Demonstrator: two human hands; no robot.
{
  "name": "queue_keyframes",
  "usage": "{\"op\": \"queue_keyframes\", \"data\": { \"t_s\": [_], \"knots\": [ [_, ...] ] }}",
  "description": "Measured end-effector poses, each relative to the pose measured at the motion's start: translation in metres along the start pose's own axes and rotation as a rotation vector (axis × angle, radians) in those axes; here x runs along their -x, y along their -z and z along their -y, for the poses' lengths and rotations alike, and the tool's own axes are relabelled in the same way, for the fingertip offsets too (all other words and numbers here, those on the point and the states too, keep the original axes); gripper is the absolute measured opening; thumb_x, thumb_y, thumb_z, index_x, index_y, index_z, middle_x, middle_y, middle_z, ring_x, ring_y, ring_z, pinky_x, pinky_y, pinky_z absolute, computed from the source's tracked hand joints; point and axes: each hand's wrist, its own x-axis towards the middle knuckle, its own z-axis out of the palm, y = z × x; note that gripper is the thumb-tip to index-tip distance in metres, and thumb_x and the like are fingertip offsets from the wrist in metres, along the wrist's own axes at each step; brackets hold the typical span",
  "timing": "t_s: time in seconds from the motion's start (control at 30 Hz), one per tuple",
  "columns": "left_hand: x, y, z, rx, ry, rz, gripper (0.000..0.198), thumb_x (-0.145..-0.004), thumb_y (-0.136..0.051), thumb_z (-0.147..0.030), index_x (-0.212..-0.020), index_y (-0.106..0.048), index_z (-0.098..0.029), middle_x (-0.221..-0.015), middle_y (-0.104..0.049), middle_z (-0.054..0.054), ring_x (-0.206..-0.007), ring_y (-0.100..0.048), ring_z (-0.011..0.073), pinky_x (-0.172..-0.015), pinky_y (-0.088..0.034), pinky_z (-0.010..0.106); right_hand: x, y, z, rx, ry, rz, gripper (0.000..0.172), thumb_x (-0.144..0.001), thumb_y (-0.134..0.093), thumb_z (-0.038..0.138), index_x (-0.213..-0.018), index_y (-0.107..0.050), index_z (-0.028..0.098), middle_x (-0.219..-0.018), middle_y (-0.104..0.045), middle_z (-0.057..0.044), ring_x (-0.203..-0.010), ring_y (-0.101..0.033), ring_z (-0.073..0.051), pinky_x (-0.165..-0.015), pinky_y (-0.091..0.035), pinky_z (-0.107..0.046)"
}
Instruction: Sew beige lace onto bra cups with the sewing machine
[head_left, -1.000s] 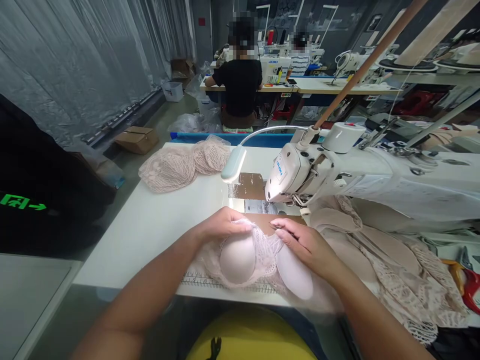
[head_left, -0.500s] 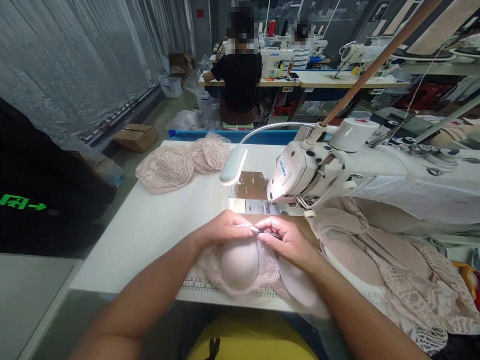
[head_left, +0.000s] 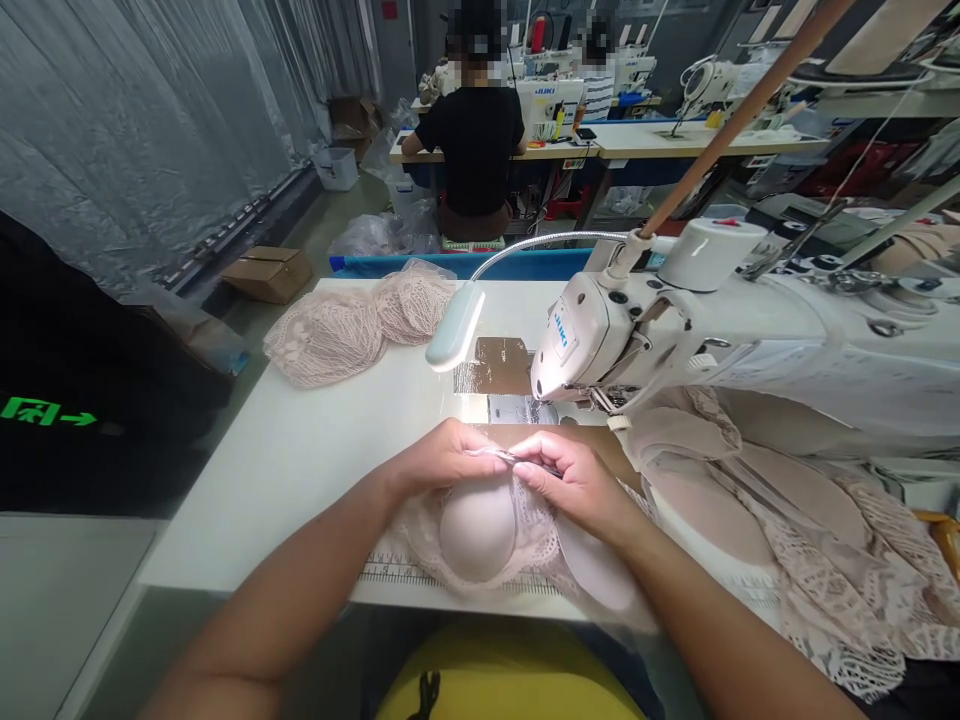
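Observation:
A pale pink lace bra with padded cups lies at the near edge of the white sewing table. My left hand is closed, pinching the lace at the top of the left cup. My right hand is closed on the same top edge, close against the left hand, and grips a thin dark tool I cannot make out. Both hands sit just in front of the needle area of the white sewing machine.
A heap of lace bras lies at the table's far left. More lace pieces pile under the machine arm on the right. A gooseneck lamp hangs over the table. Other people sit at machines farther back.
My right hand moved left from the right cup to meet the left hand at the top of the left cup. Over the last half second both hands stay nearly still.

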Motion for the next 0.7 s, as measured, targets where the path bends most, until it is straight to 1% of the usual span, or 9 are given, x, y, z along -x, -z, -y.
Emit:
{"op": "queue_keyframes", "data": {
  "t_s": [0.17, 0.23, 0.3, 0.43, 0.5, 0.57, 0.7],
  "knots": [
    [0.001, -0.001, -0.005, -0.03, -0.018, 0.005, 0.045, -0.077, -0.065, -0.047, -0.056, -0.048, -0.012, -0.06, -0.034, -0.004, -0.058, -0.029, 0.0074, -0.051, -0.02, 0.024, 0.0, -0.002, -0.001, -0.017, 0.003, -0.026, 0.023, -0.089, -0.054, 0.038, -0.09, -0.068, 0.02, -0.085, -0.068, -0.003, -0.078, -0.061, -0.018, -0.069, -0.047, -0.029],
    [0.001, -0.002, -0.006, -0.041, -0.014, -0.003, 0.046, -0.077, -0.065, -0.049, -0.056, -0.047, -0.012, -0.06, -0.033, -0.004, -0.057, -0.029, 0.0076, -0.051, -0.02, 0.024, 0.001, -0.001, -0.003, -0.027, -0.001, -0.022, 0.024, -0.089, -0.054, 0.039, -0.09, -0.068, 0.02, -0.083, -0.068, -0.003, -0.075, -0.061, -0.017, -0.066, -0.047, -0.028],
    [0.0, -0.002, -0.005, -0.047, -0.014, -0.001, 0.044, -0.076, -0.066, -0.048, -0.057, -0.05, -0.012, -0.06, -0.035, -0.004, -0.058, -0.031, 0.008, -0.051, -0.021, 0.024, 0.001, 0.002, -0.006, -0.02, 0.001, -0.001, 0.023, -0.088, -0.055, 0.039, -0.092, -0.067, 0.02, -0.083, -0.067, -0.003, -0.072, -0.06, -0.016, -0.064, -0.046, -0.028],
    [-0.001, -0.001, 0.0, -0.047, -0.023, 0.024, 0.039, -0.076, -0.066, -0.045, -0.06, -0.054, -0.012, -0.062, -0.039, -0.002, -0.06, -0.034, 0.0089, -0.053, -0.024, 0.024, 0.0, 0.004, -0.004, 0.02, 0.011, 0.038, 0.02, -0.087, -0.056, 0.035, -0.094, -0.067, 0.02, -0.085, -0.068, -0.003, -0.074, -0.06, -0.016, -0.064, -0.046, -0.028],
    [-0.002, 0.0, 0.003, -0.059, -0.014, 0.04, 0.04, -0.076, -0.066, -0.045, -0.058, -0.051, -0.012, -0.06, -0.037, -0.003, -0.058, -0.033, 0.0084, -0.052, -0.022, 0.024, -0.001, 0.003, 0.0, 0.036, 0.009, 0.036, 0.019, -0.086, -0.057, 0.035, -0.093, -0.066, 0.02, -0.084, -0.068, -0.003, -0.074, -0.06, -0.016, -0.065, -0.045, -0.028],
    [-0.003, 0.0, 0.003, -0.074, 0.0, 0.058, 0.044, -0.075, -0.067, -0.046, -0.054, -0.045, -0.013, -0.057, -0.032, -0.004, -0.056, -0.028, 0.0074, -0.05, -0.018, 0.024, -0.002, 0.001, 0.004, 0.047, 0.01, 0.036, 0.017, -0.086, -0.057, 0.034, -0.091, -0.065, 0.02, -0.083, -0.068, -0.003, -0.073, -0.06, -0.016, -0.065, -0.045, -0.028],
    [-0.002, -0.001, 0.001, -0.075, 0.013, 0.06, 0.049, -0.074, -0.067, -0.049, -0.052, -0.038, -0.015, -0.056, -0.027, -0.005, -0.054, -0.024, 0.0066, -0.049, -0.015, 0.025, -0.004, -0.004, 0.007, 0.088, 0.018, 0.018, 0.013, -0.085, -0.057, 0.031, -0.085, -0.065, 0.02, -0.08, -0.067, -0.002, -0.072, -0.06, -0.016, -0.064, -0.044, -0.027]
  ]
}}
